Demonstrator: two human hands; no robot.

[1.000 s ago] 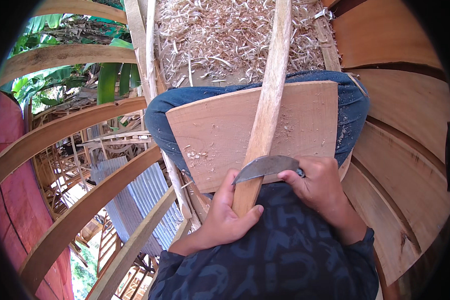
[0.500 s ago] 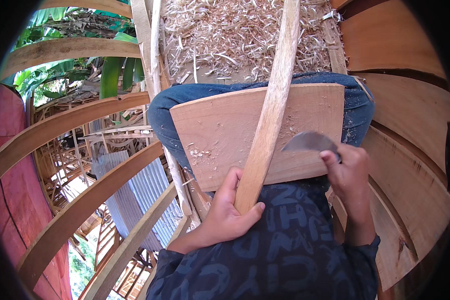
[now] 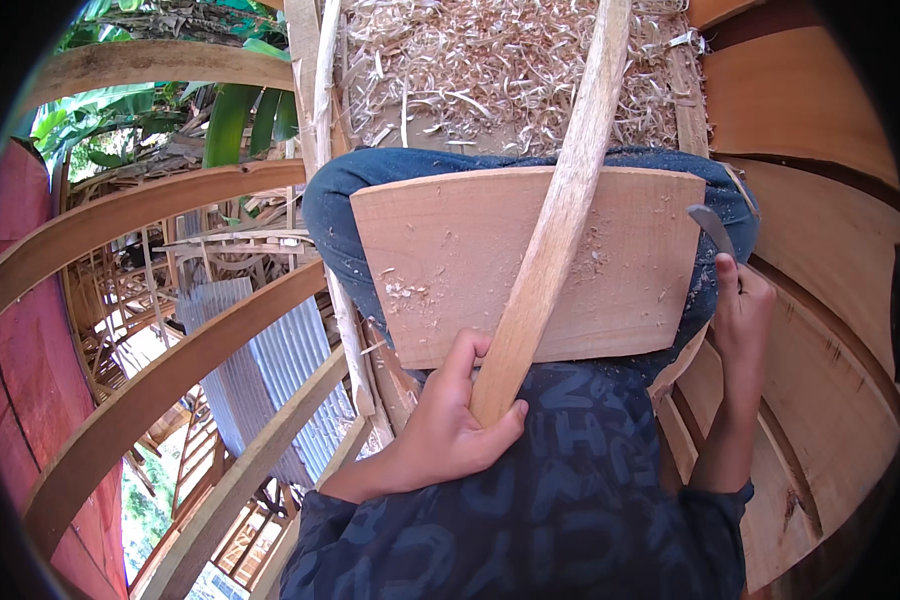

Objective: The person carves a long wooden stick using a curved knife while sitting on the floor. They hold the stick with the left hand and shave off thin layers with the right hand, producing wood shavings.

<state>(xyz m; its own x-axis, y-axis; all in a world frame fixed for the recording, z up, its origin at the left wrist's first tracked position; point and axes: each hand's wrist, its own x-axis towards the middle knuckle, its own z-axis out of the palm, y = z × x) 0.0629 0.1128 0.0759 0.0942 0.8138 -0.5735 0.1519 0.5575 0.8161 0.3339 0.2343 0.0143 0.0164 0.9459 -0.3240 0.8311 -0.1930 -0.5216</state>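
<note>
My left hand (image 3: 462,415) is closed round the near end of a long wooden strip (image 3: 555,225). The strip slants away from me, a little to the right, and crosses over a flat wooden board (image 3: 435,265) on my lap. Small shavings lie on the board. In my right hand (image 3: 743,310) is a curved-blade knife (image 3: 712,229), its handle hidden inside the closed fingers. The blade points up and left, just beyond the board's right edge and apart from the strip.
Curly wood shavings (image 3: 500,75) cover the floor beyond my knees. Wide planks (image 3: 820,250) curve along the right side. Open wooden ribs (image 3: 170,370) run down the left, with corrugated metal sheets (image 3: 290,350) below them. A red panel (image 3: 30,380) stands at far left.
My right hand has carried the knife right and up, away from the strip. The blade has turned from lying sideways to pointing upward. My left hand keeps its hold.
</note>
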